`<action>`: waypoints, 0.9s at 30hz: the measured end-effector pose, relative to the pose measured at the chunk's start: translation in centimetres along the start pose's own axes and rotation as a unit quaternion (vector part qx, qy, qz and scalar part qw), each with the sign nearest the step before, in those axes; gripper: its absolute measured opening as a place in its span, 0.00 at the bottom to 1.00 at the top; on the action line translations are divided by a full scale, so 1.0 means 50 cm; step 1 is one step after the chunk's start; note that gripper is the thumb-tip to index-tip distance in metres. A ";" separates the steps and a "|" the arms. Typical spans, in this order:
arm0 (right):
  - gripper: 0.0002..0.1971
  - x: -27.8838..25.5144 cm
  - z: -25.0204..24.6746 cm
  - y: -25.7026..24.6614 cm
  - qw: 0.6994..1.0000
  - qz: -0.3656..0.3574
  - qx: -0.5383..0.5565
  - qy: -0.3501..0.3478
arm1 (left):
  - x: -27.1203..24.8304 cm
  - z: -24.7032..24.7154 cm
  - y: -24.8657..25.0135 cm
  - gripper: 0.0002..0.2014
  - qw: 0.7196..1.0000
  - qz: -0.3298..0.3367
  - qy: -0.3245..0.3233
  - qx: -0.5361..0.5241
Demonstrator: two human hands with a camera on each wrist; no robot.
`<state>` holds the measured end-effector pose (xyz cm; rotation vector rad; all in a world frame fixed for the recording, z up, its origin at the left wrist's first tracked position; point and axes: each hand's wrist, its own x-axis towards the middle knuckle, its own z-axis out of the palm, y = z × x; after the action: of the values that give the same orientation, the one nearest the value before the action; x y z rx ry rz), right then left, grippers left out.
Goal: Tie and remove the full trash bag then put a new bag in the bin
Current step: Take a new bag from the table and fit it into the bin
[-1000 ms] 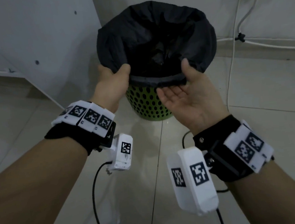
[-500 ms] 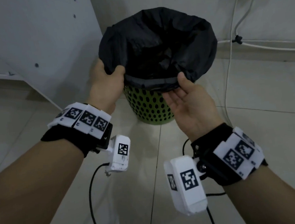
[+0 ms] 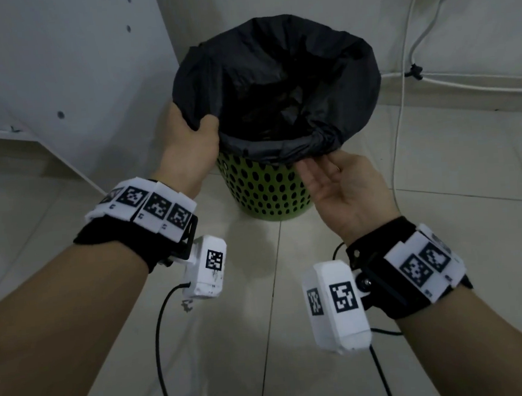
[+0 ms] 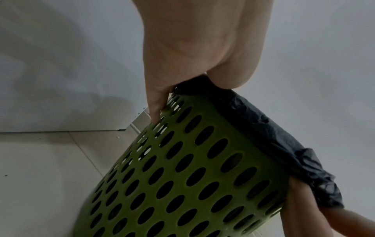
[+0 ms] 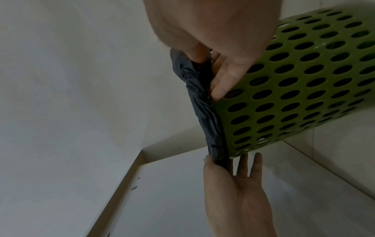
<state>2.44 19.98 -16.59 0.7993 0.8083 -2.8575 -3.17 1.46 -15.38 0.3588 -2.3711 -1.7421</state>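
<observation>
A green perforated bin (image 3: 265,194) stands on the tiled floor, lined with a black trash bag (image 3: 274,71) whose top is folded over the rim. My left hand (image 3: 204,130) grips the bag's fold at the near left of the rim, thumb on top and fingers underneath along the bin wall (image 4: 182,176). My right hand (image 3: 316,165) is palm up at the near right. There it pinches the bunched edge of the bag (image 5: 209,115) between thumb and fingers (image 5: 223,80). The inside of the bag is dark.
A white cabinet panel (image 3: 56,73) stands close on the bin's left. White cables (image 3: 404,124) run down the wall and along the floor on the right. Black cords (image 3: 159,346) hang from my wrist cameras over the tiles in front.
My right hand has dropped from over the rim to under the fold, which is now bunched up at the near right. My left hand keeps its grip on the left side.
</observation>
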 end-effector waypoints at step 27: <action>0.15 -0.019 0.034 -0.045 0.996 -0.004 -0.092 0.017 | -0.007 0.013 -0.006 0.24 1.000 0.004 -0.008 -0.012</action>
<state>2.04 20.97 -13.82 0.8251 1.0624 -2.7320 -3.00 2.09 -15.86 0.3335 -2.3584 -1.7749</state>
